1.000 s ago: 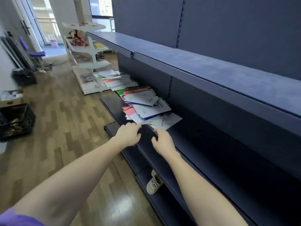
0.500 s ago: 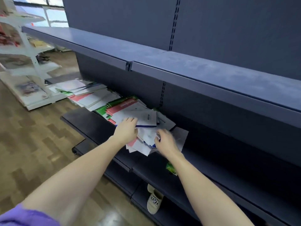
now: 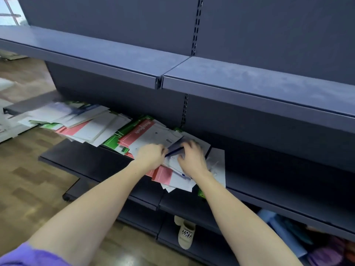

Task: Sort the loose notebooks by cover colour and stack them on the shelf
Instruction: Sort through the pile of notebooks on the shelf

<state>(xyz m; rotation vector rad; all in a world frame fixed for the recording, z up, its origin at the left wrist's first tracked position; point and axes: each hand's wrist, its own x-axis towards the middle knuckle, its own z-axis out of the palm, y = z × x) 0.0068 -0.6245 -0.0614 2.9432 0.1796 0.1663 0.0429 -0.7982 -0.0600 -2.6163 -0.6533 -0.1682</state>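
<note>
Both hands now in the notebooks; red cover reads "NoteBook".

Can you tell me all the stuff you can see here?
notebooks: too many to count; red, green, white and blue-edged covers; a loose heap on the middle shelf
middle shelf: one, dark blue, under the heap
upper shelf: one, dark blue, above the heap
slipper: one, beige with dark lettering, low down by the bottom shelf
floor: wooden, brown, on the left
left hand: one, on the heap, fingers curled into the covers
right hand: one, on the heap, beside the left
</note>
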